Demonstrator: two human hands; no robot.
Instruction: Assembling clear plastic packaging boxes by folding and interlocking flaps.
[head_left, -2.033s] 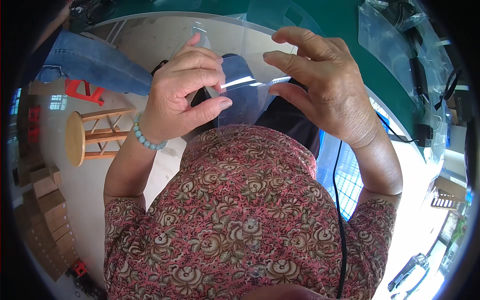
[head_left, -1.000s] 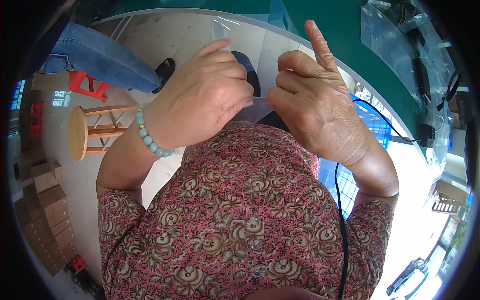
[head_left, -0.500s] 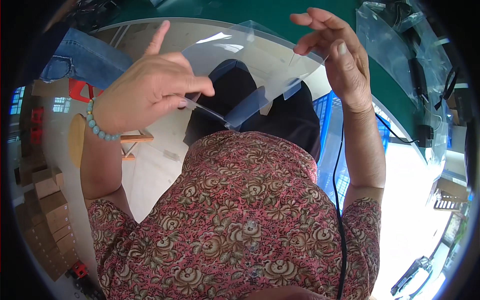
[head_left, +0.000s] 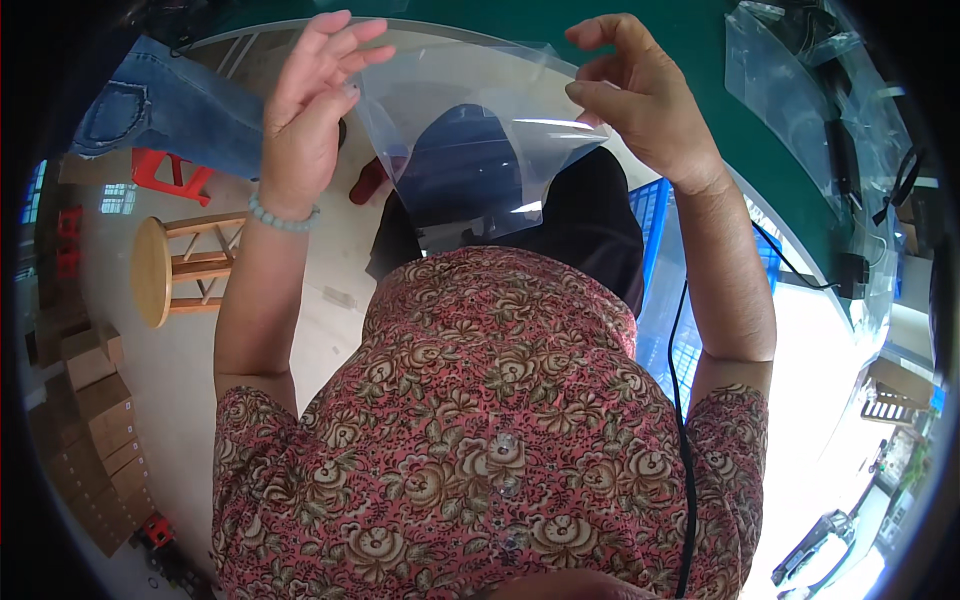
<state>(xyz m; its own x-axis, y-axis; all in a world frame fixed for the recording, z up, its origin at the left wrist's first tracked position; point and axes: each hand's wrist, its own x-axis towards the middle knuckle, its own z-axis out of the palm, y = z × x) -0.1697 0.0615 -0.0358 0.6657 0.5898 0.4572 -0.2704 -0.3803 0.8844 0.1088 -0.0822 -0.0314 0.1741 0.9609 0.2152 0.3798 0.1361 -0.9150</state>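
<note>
A clear, bent plastic sheet (head_left: 470,205) with fold lines hangs over my lap, glossy where light strikes it. Its upper left edge is at my left hand (head_left: 308,115), between the thumb and the loosely spread fingers. At the sheet's right corner is my right hand (head_left: 650,105), with curled fingers and the thumb close to them. The exact contact under the right fingers is partly hidden. Through the sheet my dark trousers (head_left: 590,200) show.
A green table (head_left: 690,25) curves along the far side, with more clear plastic (head_left: 775,90) on its right. A blue crate (head_left: 655,240) stands below it. On the left are a wooden stool (head_left: 150,270), a red stool (head_left: 170,180), cardboard boxes (head_left: 105,410) and another person's denim-clad leg (head_left: 190,110).
My left hand has moved up and turned, going from a pinch at the sheet's lower left to its upper left edge. The sheet has swung round; my right hand has shifted slightly left.
</note>
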